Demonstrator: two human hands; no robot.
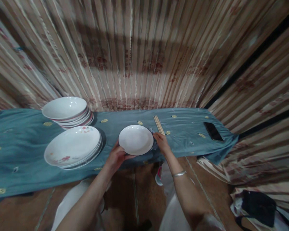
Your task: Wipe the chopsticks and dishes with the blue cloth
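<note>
A small white plate [136, 140] with a thin dark rim is held in front of me, near the table's front edge. My left hand [117, 156] grips its lower left rim, thumb on top and fingers beneath. On the opposite side my right hand [162, 142] has its fingers closed at the plate's right rim. Several wooden chopsticks [159, 124] lie on the cloth just beyond my right hand. To the left sits a stack of flower-patterned plates [73, 146], and behind it a stack of white bowls [65, 109] with pinkish rims.
A blue-green cloth with yellow motifs covers the table [188, 128]. A black phone [213, 131] lies at its right end. Pleated curtains [135, 64] hang behind and to the right. A black and white bag [260, 207] rests on the floor at lower right.
</note>
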